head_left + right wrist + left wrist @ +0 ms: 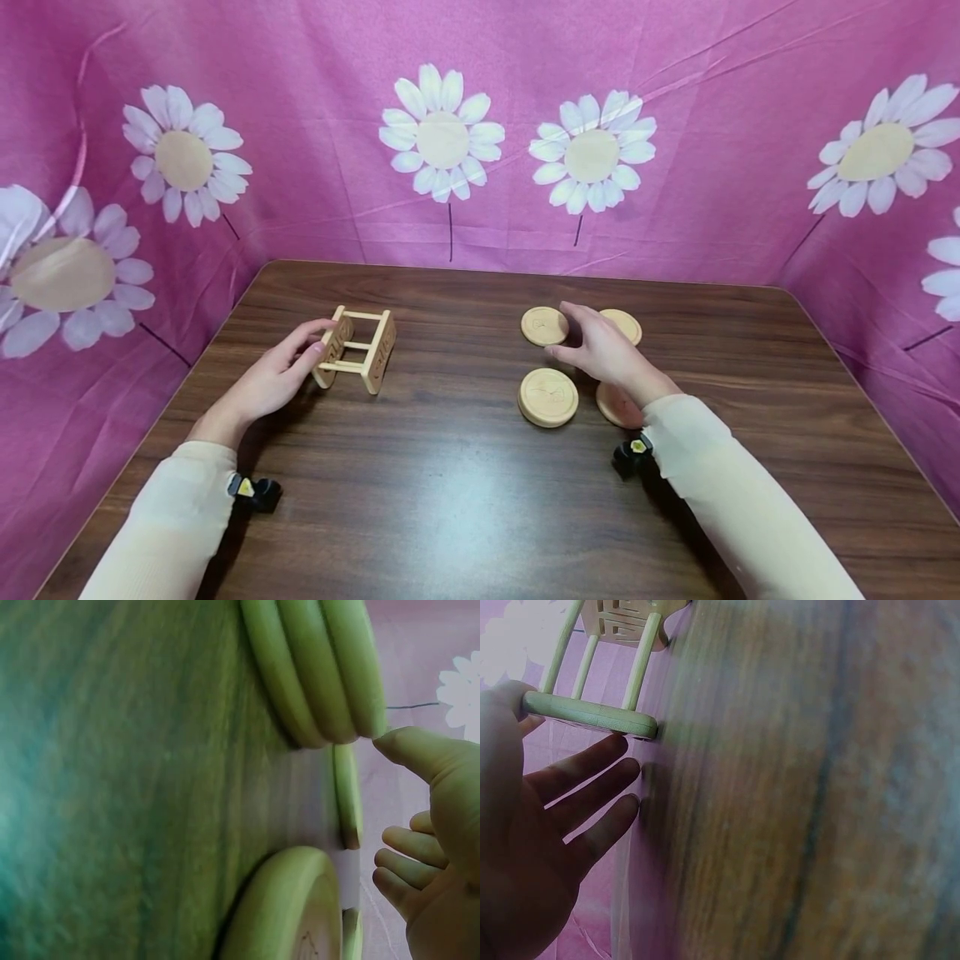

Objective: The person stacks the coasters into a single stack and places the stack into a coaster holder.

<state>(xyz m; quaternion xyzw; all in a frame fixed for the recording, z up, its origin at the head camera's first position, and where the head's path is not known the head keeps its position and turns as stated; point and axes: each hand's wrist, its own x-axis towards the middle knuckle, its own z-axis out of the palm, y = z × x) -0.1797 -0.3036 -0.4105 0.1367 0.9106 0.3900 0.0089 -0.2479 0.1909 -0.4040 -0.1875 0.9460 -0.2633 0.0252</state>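
Observation:
A small wooden coaster rack [379, 354] with cut-out side panels joined by rods stands on the table at the left. My left hand [273, 375] is at its left panel, thumb and index finger at the panel's edge; the other fingers stretch out straight beneath in the left wrist view. On the right lie round wooden coasters. My right hand [607, 350] is over them with nothing in its grasp, thumb and index finger beside the far-left coaster [543, 326]. Nearer stands a coaster stack [315, 675]. My hand and wrist partly cover the far-right coaster [626, 323] and near-right coaster [617, 405].
The brown wooden table [450, 483] spreads between and in front of both hands. A pink cloth [315, 150] with white daisies hangs behind and at the sides. Small black devices [262, 494] are strapped at both wrists.

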